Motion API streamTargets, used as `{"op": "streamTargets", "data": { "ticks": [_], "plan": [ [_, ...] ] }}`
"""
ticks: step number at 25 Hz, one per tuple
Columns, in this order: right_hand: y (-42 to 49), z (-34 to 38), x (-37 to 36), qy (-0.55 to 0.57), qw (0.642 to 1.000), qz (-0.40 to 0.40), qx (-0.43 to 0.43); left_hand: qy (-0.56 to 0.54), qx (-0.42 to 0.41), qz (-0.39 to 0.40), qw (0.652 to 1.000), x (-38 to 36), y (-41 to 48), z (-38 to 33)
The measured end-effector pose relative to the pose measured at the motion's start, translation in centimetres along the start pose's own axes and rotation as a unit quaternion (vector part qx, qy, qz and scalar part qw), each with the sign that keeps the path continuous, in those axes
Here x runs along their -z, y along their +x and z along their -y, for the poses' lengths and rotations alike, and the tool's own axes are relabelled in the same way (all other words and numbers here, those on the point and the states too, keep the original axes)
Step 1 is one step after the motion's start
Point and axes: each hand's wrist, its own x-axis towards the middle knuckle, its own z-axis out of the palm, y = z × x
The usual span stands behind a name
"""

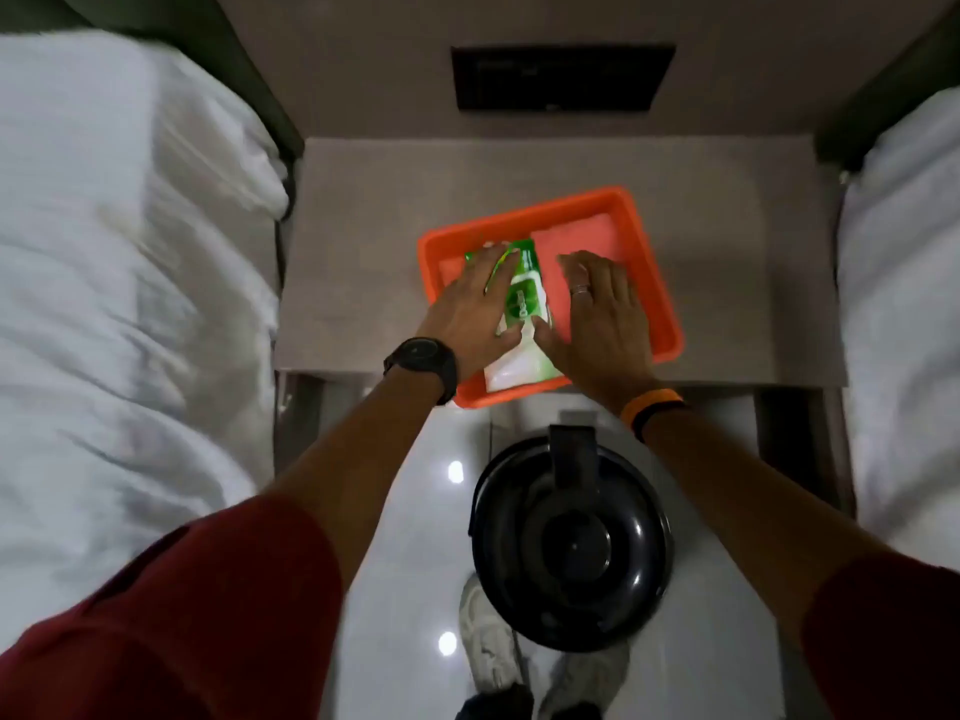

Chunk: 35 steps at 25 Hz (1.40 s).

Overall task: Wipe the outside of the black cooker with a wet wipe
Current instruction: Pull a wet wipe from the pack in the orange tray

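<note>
A green and white wet-wipe pack (522, 309) lies in an orange tray (652, 283) on the bedside table. My left hand (475, 309) rests flat on the pack's left side, fingers spread. My right hand (597, 309) lies beside the pack on the right, its thumb touching the pack's lower edge. The black cooker (569, 543), round with a lid and a handle, stands on the floor below the table, between my forearms. Neither hand touches the cooker.
The grey bedside table (363, 226) sits between two beds with white bedding (130, 283). A pink cloth (582, 236) lies in the tray's right half. A dark panel (561, 77) is on the wall. My shoes (493, 652) stand on glossy floor tiles.
</note>
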Motion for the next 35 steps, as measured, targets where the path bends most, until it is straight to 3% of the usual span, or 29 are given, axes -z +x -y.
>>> {"op": "streamTargets", "data": {
  "ticks": [1,3,5,6,10,15,18,21,25,30,33,35],
  "plan": [
    [2.9,-1.7,-1.5,-0.073,0.997,0.018,0.031,0.009,-0.011,0.033,0.999,-1.6,0.7,0.5],
    [6.6,-3.5,-3.4,-0.062,0.997,0.038,-0.027,0.017,-0.021,0.079,0.997,-3.8,1.9,1.4],
    [8.0,-4.6,-5.2,-0.055,0.997,0.050,-0.021,-0.013,-0.001,0.100,0.995,-5.0,2.8,1.5],
    [6.5,-4.7,-6.0,-0.042,0.996,0.075,-0.023,-0.034,0.007,0.100,0.994,-5.4,3.0,1.2],
    [8.4,-4.9,-5.6,0.007,0.997,0.036,-0.062,-0.129,0.024,0.049,0.990,-4.6,4.0,1.4],
    [9.2,-2.8,-5.3,0.133,0.981,0.062,-0.127,-0.233,0.088,0.074,0.966,-3.2,4.0,2.8],
    [9.8,-1.4,-5.9,0.148,0.966,0.094,-0.188,-0.274,0.085,0.072,0.955,-3.6,3.5,3.6],
    [10.4,-1.0,-6.6,0.214,0.938,0.076,-0.262,-0.311,0.068,0.058,0.946,-4.0,2.9,3.9],
    [11.5,-2.0,-6.2,0.332,0.871,0.029,-0.361,-0.331,0.066,0.068,0.939,-3.9,2.7,3.9],
    [9.8,-3.5,-3.4,0.438,0.778,-0.094,-0.440,-0.168,0.031,0.086,0.982,-4.9,1.9,2.2],
    [7.8,-4.4,-1.8,0.473,0.741,-0.144,-0.454,0.011,-0.035,0.103,0.994,-6.4,1.4,1.6],
    [6.8,-4.8,-1.2,0.482,0.732,-0.157,-0.455,0.070,-0.015,0.126,0.989,-7.0,1.1,1.1]
  ]
}}
